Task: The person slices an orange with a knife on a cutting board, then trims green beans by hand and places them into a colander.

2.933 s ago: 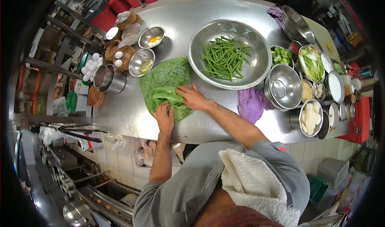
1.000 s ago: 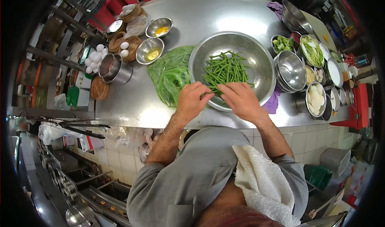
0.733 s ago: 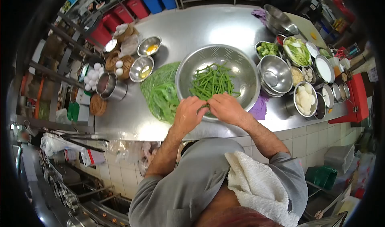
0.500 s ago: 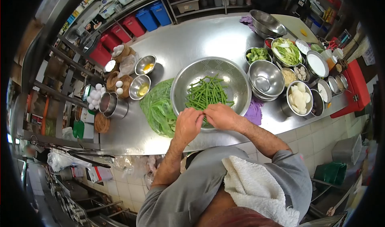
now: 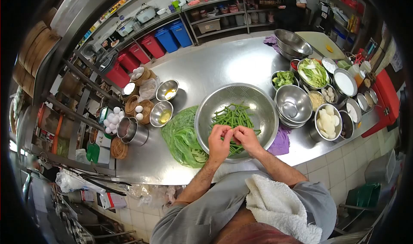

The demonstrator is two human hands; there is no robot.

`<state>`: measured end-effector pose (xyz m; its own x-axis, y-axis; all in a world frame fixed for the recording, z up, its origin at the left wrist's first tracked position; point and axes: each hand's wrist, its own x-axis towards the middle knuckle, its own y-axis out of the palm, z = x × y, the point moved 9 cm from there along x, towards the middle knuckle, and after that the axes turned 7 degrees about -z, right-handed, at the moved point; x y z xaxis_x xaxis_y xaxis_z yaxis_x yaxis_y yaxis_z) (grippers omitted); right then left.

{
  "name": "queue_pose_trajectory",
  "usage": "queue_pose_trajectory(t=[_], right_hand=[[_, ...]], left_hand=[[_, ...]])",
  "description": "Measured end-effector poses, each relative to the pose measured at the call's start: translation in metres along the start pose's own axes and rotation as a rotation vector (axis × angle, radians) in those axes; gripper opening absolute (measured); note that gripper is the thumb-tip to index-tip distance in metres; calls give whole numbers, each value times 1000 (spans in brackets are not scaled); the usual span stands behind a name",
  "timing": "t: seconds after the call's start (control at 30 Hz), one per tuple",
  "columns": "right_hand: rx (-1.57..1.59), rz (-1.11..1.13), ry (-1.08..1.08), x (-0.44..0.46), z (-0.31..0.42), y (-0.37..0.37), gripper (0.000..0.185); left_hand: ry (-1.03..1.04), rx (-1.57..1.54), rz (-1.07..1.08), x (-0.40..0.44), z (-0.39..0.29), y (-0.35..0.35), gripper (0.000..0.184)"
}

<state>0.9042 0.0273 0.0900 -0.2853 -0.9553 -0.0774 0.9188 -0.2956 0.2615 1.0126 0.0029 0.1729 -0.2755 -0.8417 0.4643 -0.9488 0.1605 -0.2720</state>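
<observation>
And there it was, the hands had left the green plastic bag of leaves (image 5: 183, 134) and come over the near rim of the perforated steel colander (image 5: 263, 110), putting the green beans (image 5: 234, 112) at the centre of the work! The left hand (image 5: 220, 144) and the right hand (image 5: 248, 141) were close together, fingers curled inward over the beans; whether they were clamped on a bean could not be told, as the knuckles hid the gap. The beans lay heaped in the colander, on the steel table (image 5: 206, 59), with the bag just beside it on the left. The view had also tipped up, bringing more of the far shelving into sight

Now the count: one colander, one bag, two hands, and beans too many and too tangled to number. Two small bowls of cracked egg (image 5: 160, 91) (image 5: 154, 115) stood to the left, with two loose eggs (image 5: 139, 109) (image 5: 140, 116) in a bamboo steamer nearby. On the right, one stack of steel bowls (image 5: 293, 102), its number unclear, one bowl of broccoli (image 5: 284, 79) and one pot of white slices (image 5: 328, 121). Two purple cloths (image 5: 280, 141) (image 5: 272, 41), one white towel (image 5: 275, 201), and two blue bins (image 5: 162, 40) (image 5: 180, 34) at the back
</observation>
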Motion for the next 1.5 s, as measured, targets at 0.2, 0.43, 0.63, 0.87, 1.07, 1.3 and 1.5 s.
queue_pose_trajectory(t=[0.2, 0.43, 0.63, 0.87, 1.07, 1.3, 1.5], right_hand=[[-166, 31, -167, 1, 23, -2, 16], [-259, 247, -158, -16, 34, 5, 20], [-90, 123, 11, -11, 9, -11, 24], [-265, 223, -27, -4, 7, -5, 19], [-355, 200, -169, -1, 17, 4, 17], [-463, 163, -300, -4, 24, -3, 19], [300, 67, 139, -7, -2, -6, 16]], left_hand=[[-223, -526, -165, 12, 22, -24, 13], [-326, -764, -438, 5, 50, -47, 13], [-376, -651, -311, -10, 52, -48, 14], [-140, -115, -431, -30, 23, -78, 27], [467, 663, -158, -45, -29, -31, 17], [363, 461, -31, -35, -22, -14, 8], [333, 110, -177, -32, -36, -28, 10]])
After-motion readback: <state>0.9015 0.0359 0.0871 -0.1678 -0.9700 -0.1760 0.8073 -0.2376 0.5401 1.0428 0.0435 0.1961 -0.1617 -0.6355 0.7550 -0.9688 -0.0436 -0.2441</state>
